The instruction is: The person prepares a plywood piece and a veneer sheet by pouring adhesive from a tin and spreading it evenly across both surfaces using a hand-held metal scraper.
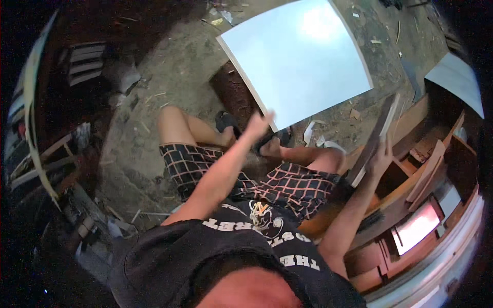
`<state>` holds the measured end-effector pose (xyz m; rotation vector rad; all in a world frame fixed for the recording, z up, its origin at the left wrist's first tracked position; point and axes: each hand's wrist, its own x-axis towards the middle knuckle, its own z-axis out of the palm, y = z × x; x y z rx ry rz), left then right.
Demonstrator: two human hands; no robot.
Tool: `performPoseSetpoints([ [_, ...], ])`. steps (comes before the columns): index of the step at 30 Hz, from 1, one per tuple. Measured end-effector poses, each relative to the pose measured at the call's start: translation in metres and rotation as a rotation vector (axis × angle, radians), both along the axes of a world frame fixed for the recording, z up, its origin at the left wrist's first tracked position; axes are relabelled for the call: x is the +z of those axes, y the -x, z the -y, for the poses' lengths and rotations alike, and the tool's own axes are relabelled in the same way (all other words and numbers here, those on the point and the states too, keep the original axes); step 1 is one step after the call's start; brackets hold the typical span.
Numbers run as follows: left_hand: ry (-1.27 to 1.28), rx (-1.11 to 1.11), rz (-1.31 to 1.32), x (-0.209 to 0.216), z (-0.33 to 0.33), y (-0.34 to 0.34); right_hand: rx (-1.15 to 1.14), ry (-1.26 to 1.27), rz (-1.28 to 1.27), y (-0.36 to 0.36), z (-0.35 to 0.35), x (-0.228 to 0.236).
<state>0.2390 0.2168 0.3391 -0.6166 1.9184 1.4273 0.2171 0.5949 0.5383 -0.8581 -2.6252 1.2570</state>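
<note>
My right hand (379, 160) grips a long narrow board (370, 146), dark on its face and pale along its edge. It is tilted upright beside my right knee. My left hand (258, 127) is at the near left edge of a large white panel (292, 61), close to its near corner. Its fingers look curled and slightly blurred; whether they hold anything is hidden. Beneath the panel's left side, a dark brown block-like support (231, 84) shows. The panel lies roughly flat in front of my feet, its top shining under a light.
To my right stands a wooden cabinet-like frame (405, 169) with compartments and loose strips. Another white panel (457, 77) is at the far right. Paper scraps (309, 132) and wood bits litter the concrete floor (174, 77). Slatted pieces and scrap wood (56, 154) crowd the left side.
</note>
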Motion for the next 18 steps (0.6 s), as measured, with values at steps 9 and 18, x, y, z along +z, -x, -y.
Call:
performPoseSetpoints([
  [9, -0.104, -0.977, 0.175, 0.330, -0.003, -0.124, 0.219, 0.247, 0.229, -0.115, 0.035, 0.227],
  [18, 0.025, -0.490, -0.071, 0.563, 0.138, -0.034, 0.609, 0.264, 0.470, -0.134, 0.093, 0.293],
])
